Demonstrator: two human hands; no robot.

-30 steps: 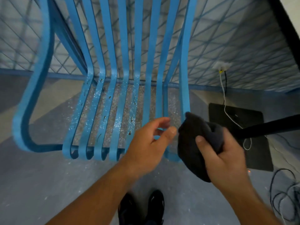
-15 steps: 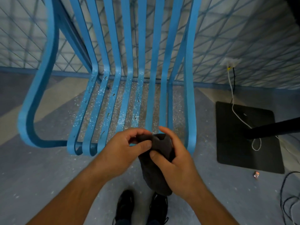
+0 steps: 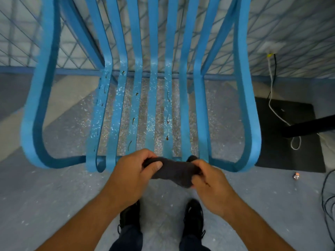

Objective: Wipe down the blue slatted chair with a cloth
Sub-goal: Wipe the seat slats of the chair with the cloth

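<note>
The blue slatted chair [image 3: 116, 109] fills the upper view, its seat slats speckled with pale flecks and a few dark marks. A dark grey cloth [image 3: 174, 171] is stretched between both hands just in front of the seat's front edge. My left hand [image 3: 134, 171] pinches the cloth's left end with thumb and fingers. My right hand [image 3: 208, 180] grips the right end, fingers curled around it. The cloth hangs a little between them, above the floor and my two black shoes [image 3: 130, 214].
A black mat [image 3: 290, 156] lies on the floor to the right, with a white cable [image 3: 272, 105] running from a wall socket [image 3: 270, 48] and a black bar [image 3: 308, 125] over it. Dark cables [image 3: 328, 201] coil at the far right. A mesh-patterned wall stands behind the chair.
The cloth was held by my right hand alone at the chair's right side. My left hand took its other end, and both hands have pulled it out flat in front of the seat.
</note>
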